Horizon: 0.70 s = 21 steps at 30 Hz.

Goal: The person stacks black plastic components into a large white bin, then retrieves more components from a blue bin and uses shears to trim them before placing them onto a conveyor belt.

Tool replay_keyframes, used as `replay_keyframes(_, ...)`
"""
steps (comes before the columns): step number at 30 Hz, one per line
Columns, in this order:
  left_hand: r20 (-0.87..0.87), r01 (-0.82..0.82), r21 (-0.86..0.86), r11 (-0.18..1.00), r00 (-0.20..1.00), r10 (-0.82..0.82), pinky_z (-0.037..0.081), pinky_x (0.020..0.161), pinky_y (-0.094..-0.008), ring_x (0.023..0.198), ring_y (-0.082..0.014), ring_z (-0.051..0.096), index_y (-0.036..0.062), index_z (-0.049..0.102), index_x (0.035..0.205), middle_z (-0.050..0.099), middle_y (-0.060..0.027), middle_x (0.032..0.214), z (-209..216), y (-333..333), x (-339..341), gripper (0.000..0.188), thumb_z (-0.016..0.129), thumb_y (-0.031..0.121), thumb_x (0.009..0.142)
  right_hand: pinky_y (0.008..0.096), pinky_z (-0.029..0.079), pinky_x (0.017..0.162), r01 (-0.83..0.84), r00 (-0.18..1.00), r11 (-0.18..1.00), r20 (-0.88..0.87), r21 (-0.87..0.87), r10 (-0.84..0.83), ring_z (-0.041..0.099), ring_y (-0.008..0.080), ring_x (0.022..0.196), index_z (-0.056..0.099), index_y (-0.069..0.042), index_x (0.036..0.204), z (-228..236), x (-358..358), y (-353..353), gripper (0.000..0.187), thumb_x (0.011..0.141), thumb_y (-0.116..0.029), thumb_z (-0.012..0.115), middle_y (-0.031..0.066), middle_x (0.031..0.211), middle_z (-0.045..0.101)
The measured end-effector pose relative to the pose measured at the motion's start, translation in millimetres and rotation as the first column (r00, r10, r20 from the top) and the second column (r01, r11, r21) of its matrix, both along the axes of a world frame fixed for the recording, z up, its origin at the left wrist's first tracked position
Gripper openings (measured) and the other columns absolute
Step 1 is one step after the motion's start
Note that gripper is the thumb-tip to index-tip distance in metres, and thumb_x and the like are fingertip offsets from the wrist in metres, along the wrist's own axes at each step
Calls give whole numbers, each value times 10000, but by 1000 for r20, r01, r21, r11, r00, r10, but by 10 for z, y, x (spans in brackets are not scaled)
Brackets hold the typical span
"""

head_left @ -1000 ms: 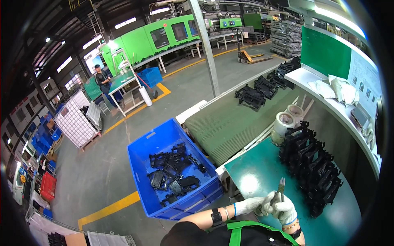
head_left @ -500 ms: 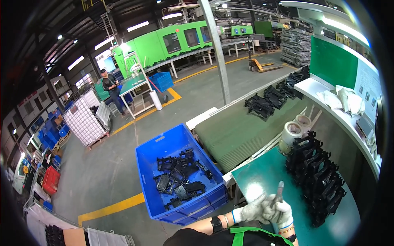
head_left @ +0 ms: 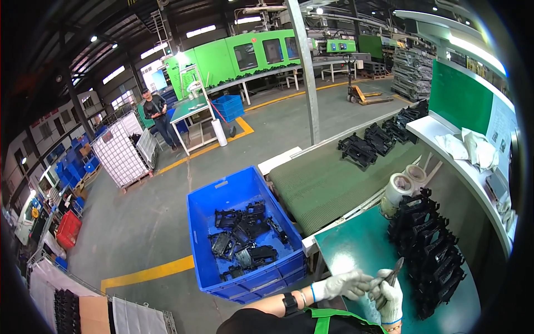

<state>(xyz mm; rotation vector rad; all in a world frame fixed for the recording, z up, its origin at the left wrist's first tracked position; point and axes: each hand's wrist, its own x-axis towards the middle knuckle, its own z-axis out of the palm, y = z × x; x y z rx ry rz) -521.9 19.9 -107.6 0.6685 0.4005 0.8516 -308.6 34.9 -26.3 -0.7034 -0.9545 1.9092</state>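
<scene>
Both my hands wear white gloves and meet low over the green worktable (head_left: 356, 247). My right hand (head_left: 389, 295) grips a small metal cutter (head_left: 396, 271) that points up. My left hand (head_left: 347, 284) reaches across and touches the right hand's fingers near the tool. Whether a small part lies between them is hidden. A long pile of black plastic frames (head_left: 431, 250) lies on the table just right of my hands.
A blue crate (head_left: 222, 197) with several black parts stands on the floor to my left. A green conveyor belt (head_left: 328, 183) carries more black parts (head_left: 370, 142). Two tape rolls (head_left: 400, 186) stand by the pile. A person (head_left: 156, 114) stands far off by a table.
My view has shifted a little, and the cutter has tilted from upright toward the right. My hands stay together at the table's near edge.
</scene>
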Motion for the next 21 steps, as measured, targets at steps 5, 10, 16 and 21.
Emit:
replay_keyframes(5,100,163,-152,975,984,-149,451,561,-208,666,-103,594,111,619,1288,647,-14,874,-473,-87,377,563,548,602,1022,324,529,620,-477,879,879,-5,-21,477,617,186,694,587,30,1207,-139,-12,25,363,876,-108,650,127,929,673)
replay_keyframes(10,608,626,-20,780,627,-487,332,435,-188,516,-67,498,129,646,1091,582,14,711,-1292,29,269,415,620,534,1011,348,543,651,-592,802,790,-20,-161,597,638,228,722,591,45,1172,-325,-187,-17,403,849,-160,716,158,906,675)
replay_keyframes(16,11,17,-213,977,1000,-15,353,440,-238,513,-73,477,166,588,904,530,34,662,-153,-322,297,370,658,519,991,388,521,696,-615,777,734,-377,-288,504,633,298,780,600,-17,1204,-467,-125,-55,414,850,-176,742,181,910,665)
replay_keyframes(21,30,47,-274,961,999,-40,356,448,-246,515,-78,479,177,572,911,528,37,658,-328,-311,297,337,648,492,1005,403,513,704,-589,775,731,-498,-346,389,571,220,787,621,-54,1221,-339,-184,-154,371,878,-164,711,130,971,665)
